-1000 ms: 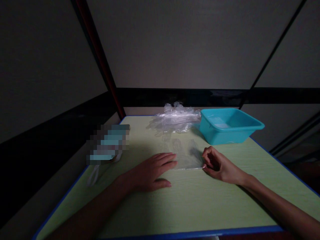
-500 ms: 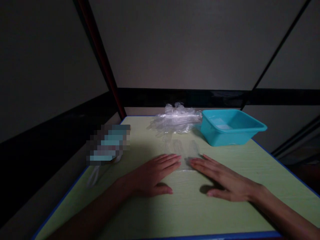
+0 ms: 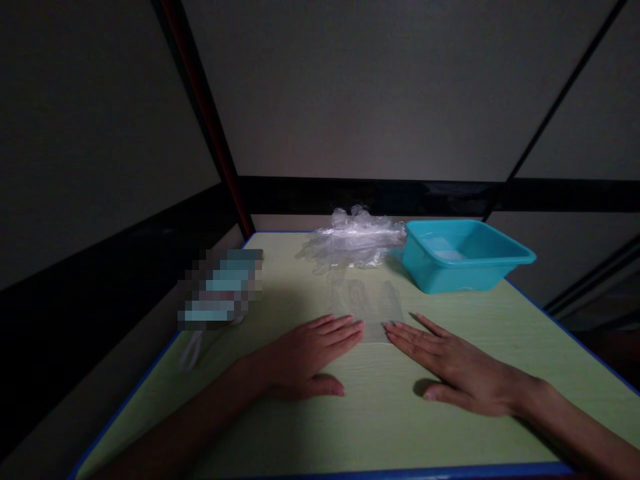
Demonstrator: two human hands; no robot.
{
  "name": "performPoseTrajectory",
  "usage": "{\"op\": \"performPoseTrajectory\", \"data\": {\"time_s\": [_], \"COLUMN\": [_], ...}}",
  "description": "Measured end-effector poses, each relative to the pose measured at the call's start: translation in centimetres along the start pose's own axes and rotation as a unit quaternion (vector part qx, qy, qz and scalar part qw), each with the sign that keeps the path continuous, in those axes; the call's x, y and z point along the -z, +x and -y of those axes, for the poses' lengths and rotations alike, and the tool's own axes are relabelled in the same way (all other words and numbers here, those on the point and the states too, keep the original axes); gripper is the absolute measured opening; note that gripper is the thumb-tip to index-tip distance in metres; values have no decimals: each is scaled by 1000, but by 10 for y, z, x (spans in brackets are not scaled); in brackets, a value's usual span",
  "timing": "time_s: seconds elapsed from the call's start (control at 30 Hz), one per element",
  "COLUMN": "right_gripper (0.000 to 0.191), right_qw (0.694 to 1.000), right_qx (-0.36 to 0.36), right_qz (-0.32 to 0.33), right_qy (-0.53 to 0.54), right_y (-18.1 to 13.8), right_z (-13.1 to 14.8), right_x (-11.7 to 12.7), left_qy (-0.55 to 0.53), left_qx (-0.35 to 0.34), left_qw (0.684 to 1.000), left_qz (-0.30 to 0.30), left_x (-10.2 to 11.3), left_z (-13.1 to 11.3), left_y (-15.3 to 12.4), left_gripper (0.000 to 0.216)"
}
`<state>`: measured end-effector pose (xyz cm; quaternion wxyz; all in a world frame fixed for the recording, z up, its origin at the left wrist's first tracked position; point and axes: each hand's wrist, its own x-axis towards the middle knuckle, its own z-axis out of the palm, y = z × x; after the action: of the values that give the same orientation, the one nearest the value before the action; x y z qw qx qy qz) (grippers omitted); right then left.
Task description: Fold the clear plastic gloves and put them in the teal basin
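Clear plastic glove (image 3: 381, 312): flat on the table, between the two hands and just ahead of them, finger parts pointing away, cuff edge running from one hand's fingertips to the other's.
Left hand (image 3: 313, 360): palm down and spread flat, fingers side by side, thumb held apart, gripping nothing; fingertips over the glove's left side.
Right hand (image 3: 465, 373): palm down, little finger and thumb splayed, gripping nothing; fingertips at the glove's near right corner.
Plastic heap (image 3: 357, 243): crumpled, beyond both hands, just past the glove's fingers.
Blue basin (image 3: 455, 277): beyond the right hand, near the table's right edge.
Pixelated item (image 3: 223, 287): ahead and left of the left hand, by the left edge; identity cannot be told.
Table (image 3: 370, 427): pale green top visible between the thumbs and right of the right hand; blue near edge behind both hands.
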<state>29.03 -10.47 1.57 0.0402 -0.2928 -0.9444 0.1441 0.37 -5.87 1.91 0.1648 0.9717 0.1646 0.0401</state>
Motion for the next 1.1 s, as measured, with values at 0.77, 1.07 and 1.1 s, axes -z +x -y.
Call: {"op": "performPoseTrajectory", "data": {"time_s": [0.77,1.07,1.1], "right_gripper": [25,23,22], "right_qw": [977,973,975], "right_qx": [-62,-30,-31], "right_qz": [-155,-152,-166], "right_qy": [-130,-172,-145], "right_y": [5,12,12], "right_z": [-2,-4,-3], "right_x": [10,-2,-3], "left_qy": [20,18,17], "left_qx": [31,29,27], "left_qw": [999,999,999], "left_qz": [-38,-36,-39], "left_x": [4,2,2], "left_z": [3,3,4], "left_y": [1,1,1], "left_gripper": [73,72,72]}}
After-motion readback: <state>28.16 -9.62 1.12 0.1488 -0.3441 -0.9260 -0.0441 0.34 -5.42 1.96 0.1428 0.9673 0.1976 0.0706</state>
